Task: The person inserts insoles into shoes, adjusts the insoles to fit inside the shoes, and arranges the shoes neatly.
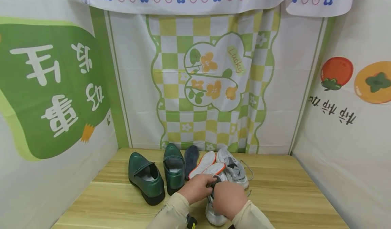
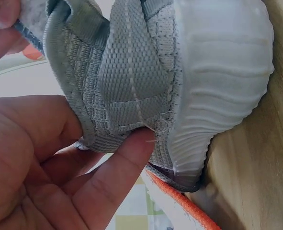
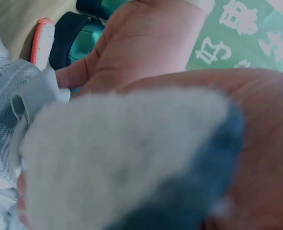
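A grey-white sneaker (image 1: 215, 215) with a ribbed white sole stands before me, partly covered by my hands in the head view. My left hand (image 1: 197, 188) grips its grey fabric upper, with thumb and fingers around the collar in the left wrist view. My right hand (image 1: 229, 198) holds a soft insole (image 3: 117, 158), whitish on one face and blue on the other. Its far end reaches toward the sneaker's opening. Just beyond my hands lie two white insoles with orange edges (image 1: 205, 163), beside a dark blue insole (image 1: 191, 158).
A second sneaker (image 1: 233, 169) with loose laces sits at the back right. Two green loafers, a left one (image 1: 146, 178) and a right one (image 1: 173, 169), stand to the left. Fabric-covered walls enclose the wooden tabletop (image 1: 284, 188) at the back and sides.
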Demonstrator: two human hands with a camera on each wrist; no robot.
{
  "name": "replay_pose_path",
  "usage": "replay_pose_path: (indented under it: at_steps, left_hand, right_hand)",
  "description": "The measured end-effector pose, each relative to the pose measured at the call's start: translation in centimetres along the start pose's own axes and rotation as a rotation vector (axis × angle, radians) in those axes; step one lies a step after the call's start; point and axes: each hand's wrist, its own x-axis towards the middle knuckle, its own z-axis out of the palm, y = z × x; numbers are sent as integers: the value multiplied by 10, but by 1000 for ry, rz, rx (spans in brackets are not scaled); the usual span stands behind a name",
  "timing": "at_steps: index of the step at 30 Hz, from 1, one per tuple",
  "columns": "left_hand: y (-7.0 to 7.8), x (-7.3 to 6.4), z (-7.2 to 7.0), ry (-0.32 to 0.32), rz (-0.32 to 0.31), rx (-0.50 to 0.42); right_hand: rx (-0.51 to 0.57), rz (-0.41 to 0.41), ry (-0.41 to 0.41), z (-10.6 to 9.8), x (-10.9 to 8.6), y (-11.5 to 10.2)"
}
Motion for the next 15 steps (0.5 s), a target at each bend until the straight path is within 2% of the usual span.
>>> replay_pose_path:
  at_steps: [5,8,12,15]
  left_hand:
    - [0,0,-1,0,-3,-7]
    - [-1,0,-4,-9,5,12]
    - [-2,-1,-5,-20,10,32]
    - [-4,-1,-4,-20,2,13]
  right_hand:
    - [175,0,-213,-10,18,12]
    - [236,16,-314,-9,30,19]
    - [212,4,-399,-3,42,27]
    - [196,-2,-418,0,48,34]
